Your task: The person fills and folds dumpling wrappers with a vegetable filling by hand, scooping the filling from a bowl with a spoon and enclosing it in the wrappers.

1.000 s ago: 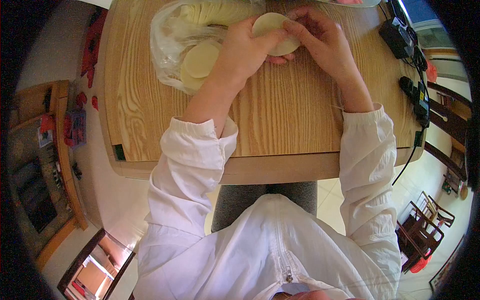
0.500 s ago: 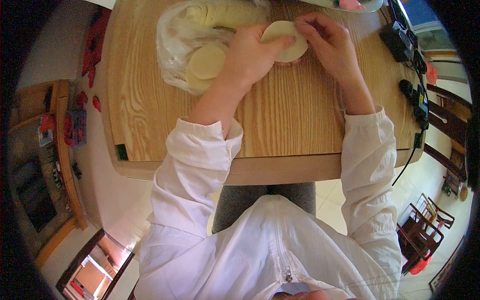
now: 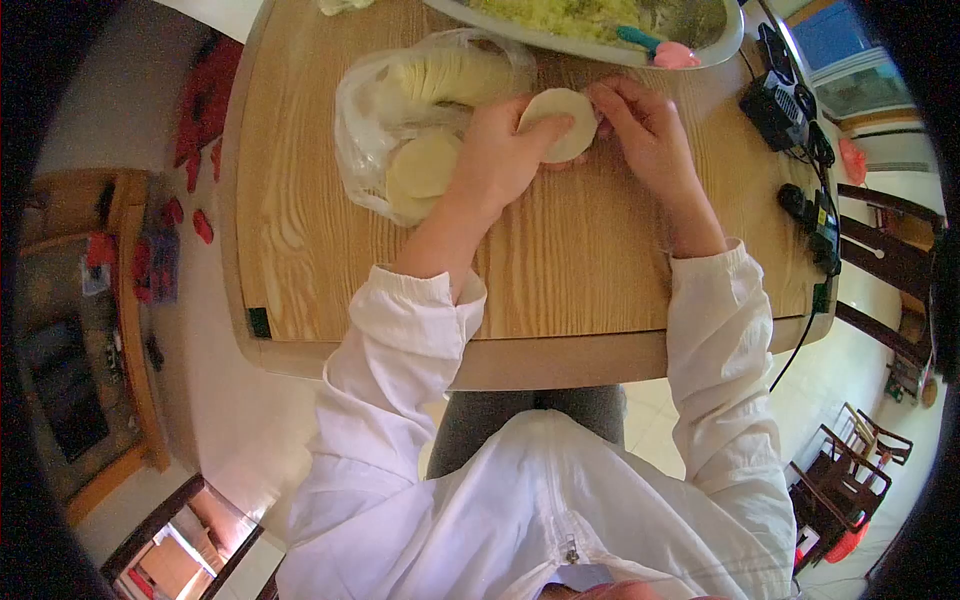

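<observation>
My left hand (image 3: 505,150) grips a round, pale dumpling wrapper (image 3: 562,122), thumb on top and the other fingers mostly hidden under it. At the wrapper's right edge is my right hand (image 3: 645,130), its fingers curled and their tips pinched at the rim. Left of my left hand lies a clear plastic bag (image 3: 362,150). In it are a long row of stacked wrappers (image 3: 425,78) and a smaller flat pile of wrappers (image 3: 424,168).
A metal basin (image 3: 722,45) of yellow-green shredded filling stands at the table's far side, with a teal-and-pink utensil (image 3: 640,40) in it. Black adapters and cables (image 3: 780,110) run along the right edge of the wooden table (image 3: 570,270). Dark wooden chairs (image 3: 845,490) stand at the right.
The view has tilted so the table sits lower and more of the basin shows. The wrapper stays in my left hand, and my right fingers remain at its edge.
</observation>
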{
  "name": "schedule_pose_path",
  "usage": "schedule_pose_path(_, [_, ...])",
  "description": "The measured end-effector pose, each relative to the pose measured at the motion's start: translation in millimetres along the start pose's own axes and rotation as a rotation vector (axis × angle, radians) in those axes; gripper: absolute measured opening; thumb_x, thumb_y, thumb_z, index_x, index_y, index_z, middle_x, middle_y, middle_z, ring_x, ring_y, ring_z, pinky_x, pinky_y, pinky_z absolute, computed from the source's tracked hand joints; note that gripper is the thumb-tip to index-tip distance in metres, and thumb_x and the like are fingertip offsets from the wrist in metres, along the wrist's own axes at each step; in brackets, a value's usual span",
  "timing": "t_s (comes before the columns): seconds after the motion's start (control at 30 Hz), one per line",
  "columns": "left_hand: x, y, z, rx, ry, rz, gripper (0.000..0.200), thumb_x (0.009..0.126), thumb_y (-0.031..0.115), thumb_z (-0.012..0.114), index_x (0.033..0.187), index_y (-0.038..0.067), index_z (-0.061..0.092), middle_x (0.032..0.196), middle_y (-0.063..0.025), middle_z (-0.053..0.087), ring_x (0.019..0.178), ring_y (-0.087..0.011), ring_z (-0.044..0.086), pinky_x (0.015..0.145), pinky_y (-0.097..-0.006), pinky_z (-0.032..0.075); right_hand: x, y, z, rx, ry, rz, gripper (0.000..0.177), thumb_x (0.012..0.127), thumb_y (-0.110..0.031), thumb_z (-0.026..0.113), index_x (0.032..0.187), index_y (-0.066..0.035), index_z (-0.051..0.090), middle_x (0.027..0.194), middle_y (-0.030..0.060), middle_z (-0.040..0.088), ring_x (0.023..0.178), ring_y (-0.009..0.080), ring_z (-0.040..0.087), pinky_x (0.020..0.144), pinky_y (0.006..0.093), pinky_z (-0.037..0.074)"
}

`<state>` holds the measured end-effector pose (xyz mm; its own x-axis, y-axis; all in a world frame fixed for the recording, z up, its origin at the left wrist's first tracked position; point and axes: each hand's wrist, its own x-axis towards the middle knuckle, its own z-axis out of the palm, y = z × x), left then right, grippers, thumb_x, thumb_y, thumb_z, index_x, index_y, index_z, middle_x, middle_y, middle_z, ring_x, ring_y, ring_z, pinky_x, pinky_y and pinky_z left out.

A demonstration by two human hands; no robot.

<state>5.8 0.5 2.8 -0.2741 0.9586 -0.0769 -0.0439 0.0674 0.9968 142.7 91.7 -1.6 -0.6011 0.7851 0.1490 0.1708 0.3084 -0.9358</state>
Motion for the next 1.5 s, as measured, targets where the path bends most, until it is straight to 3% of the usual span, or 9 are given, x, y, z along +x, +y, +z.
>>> schedule_pose_path(0.17, [-2.6,7.8,9.5,0.106,0.040,-0.009,0.024,0.082,0.011,0.055,0.094,-0.008,0.058,0.078,-0.0128,0.064,0.065,-0.0166,0.063,0.057,-0.0265,0.050,-1.3,12.0,-7.5,0.117,0.007,0.002,0.023,0.090,-0.018,0.048,0.093,0.002,0.059,0.079,0.0001,0.058,0.070,0.0065,0.050,0.063,0.0213,0.042])
schedule_pose_path(0.37, [-1.1,1.7,-2.3,-0.067,0.003,-0.074,0.024,0.082,0.012,0.055,0.095,-0.008,0.058,0.079,-0.0125,0.063,0.067,-0.0163,0.062,0.058,-0.0265,0.050,0.5,-1.4,0.7,0.155,0.001,0.036,0.020,0.088,-0.014,0.048,0.093,0.001,0.061,0.081,0.0057,0.063,0.073,0.0108,0.056,0.066,0.0247,0.045])
schedule_pose_path(0.67, [1.1,-5.1,-3.4,-0.052,0.089,-0.122,0.024,0.082,0.013,0.056,0.098,-0.003,0.059,0.084,-0.0082,0.063,0.074,-0.0145,0.060,0.065,-0.0269,0.047,-3.2,-13.2,-3.0,-0.062,0.073,-0.031,0.014,0.079,-0.008,0.058,0.089,0.000,0.063,0.082,0.0082,0.065,0.075,0.0131,0.059,0.072,0.0270,0.046])
schedule_pose_path(0.77, [2.7,-11.8,-3.6,-0.394,0.031,-0.292,0.024,0.081,0.012,0.056,0.100,-0.002,0.058,0.087,-0.0089,0.062,0.080,-0.0176,0.060,0.070,-0.0281,0.048,-5.5,-17.9,-3.6,-0.219,0.059,-0.134,0.015,0.075,-0.008,0.062,0.088,-0.001,0.063,0.080,0.0088,0.064,0.075,0.0170,0.061,0.071,0.0288,0.047])
schedule_pose_path(0.97, [1.4,-9.7,1.2,-0.674,-0.053,-0.284,0.031,0.082,0.007,0.051,0.110,-0.007,0.048,0.103,-0.0138,0.057,0.088,-0.0227,0.060,0.074,-0.0323,0.050,-4.3,-14.4,-2.2,-0.178,0.056,-0.227,0.012,0.074,-0.010,0.063,0.082,-0.001,0.061,0.078,0.0107,0.063,0.074,0.0231,0.061,0.068,0.0308,0.047])
schedule_pose_path(1.07, [-0.9,-5.2,0.4,-0.670,-0.050,-0.293,0.032,0.084,0.006,0.049,0.112,-0.008,0.046,0.106,-0.0147,0.055,0.092,-0.0228,0.058,0.076,-0.0333,0.050,-5.4,-17.0,-2.3,-0.215,0.034,-0.169,0.009,0.075,-0.006,0.062,0.081,0.000,0.060,0.074,0.0058,0.059,0.068,0.0136,0.053,0.066,0.0258,0.044])
schedule_pose_path(1.17, [-2.4,-3.4,-0.6,-0.613,-0.064,-0.371,0.031,0.085,0.007,0.048,0.112,-0.008,0.046,0.107,-0.0149,0.054,0.095,-0.0233,0.057,0.079,-0.0343,0.049,-6.5,-22.1,-5.1,-0.177,0.002,-0.050,0.005,0.077,-0.003,0.059,0.079,0.001,0.058,0.073,0.0058,0.058,0.067,0.0139,0.052,0.065,0.0258,0.043])
schedule_pose_path(1.37, [1.3,-7.7,3.9,-0.730,0.011,-0.348,0.033,0.086,0.010,0.048,0.113,-0.008,0.044,0.108,-0.0152,0.054,0.095,-0.0234,0.057,0.077,-0.0359,0.050,-4.0,-16.1,3.2,-0.091,0.135,-0.266,0.008,0.082,-0.003,0.053,0.078,0.001,0.058,0.069,0.0047,0.056,0.067,0.0105,0.052,0.061,0.0241,0.042])
schedule_pose_path(1.5, [1.5,-2.6,3.6,-0.800,-0.034,-0.383,0.033,0.087,0.012,0.048,0.114,-0.007,0.044,0.109,-0.0145,0.054,0.095,-0.0231,0.057,0.080,-0.0352,0.049,-11.4,-25.7,-11.4,-0.075,0.005,-0.047,0.008,0.082,-0.003,0.054,0.080,0.001,0.060,0.070,0.0035,0.058,0.067,0.0088,0.053,0.062,0.0236,0.043])
